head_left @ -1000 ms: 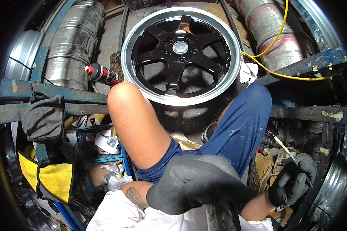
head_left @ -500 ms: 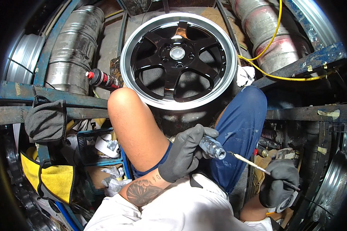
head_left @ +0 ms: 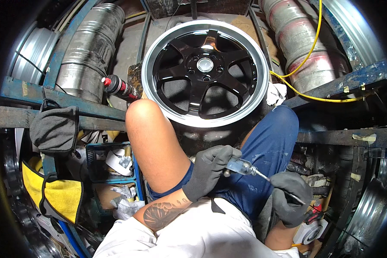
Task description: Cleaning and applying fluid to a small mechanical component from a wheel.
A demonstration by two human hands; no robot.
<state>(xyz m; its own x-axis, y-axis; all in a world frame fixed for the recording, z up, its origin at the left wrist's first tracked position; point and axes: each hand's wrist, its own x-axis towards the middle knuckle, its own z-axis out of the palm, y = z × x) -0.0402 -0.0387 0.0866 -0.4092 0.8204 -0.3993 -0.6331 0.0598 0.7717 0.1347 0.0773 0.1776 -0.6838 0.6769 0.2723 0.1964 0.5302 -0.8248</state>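
Note:
My left hand [head_left: 210,171], in a dark grey glove, is closed around a small see-through bottle [head_left: 240,166] with a threaded neck, tilted to the right above my lap. My right hand [head_left: 290,198], gloved likewise, pinches a thin pale brush [head_left: 264,176]. Its front end sits inside the bottle's mouth, so the bristles are hidden or too small to make out. Beyond my knees lies a car wheel [head_left: 196,92], face up, with glossy black spokes, a silver lip and a round silver centre cap.
Left of the wheel, a black bottle with a red cap [head_left: 121,88] leans. Metal drums [head_left: 88,47] flank both sides. Blue steel bars [head_left: 88,105] carry a grey cloth [head_left: 53,129] and a yellow cloth [head_left: 62,198]. A yellow hose [head_left: 305,88] crosses at right, near crumpled white paper [head_left: 276,93].
My right hand has moved left, carrying the brush end from outside the bottle into its mouth. The bottle has turned from pointing down toward me to pointing rightward. The whole view has shifted slightly.

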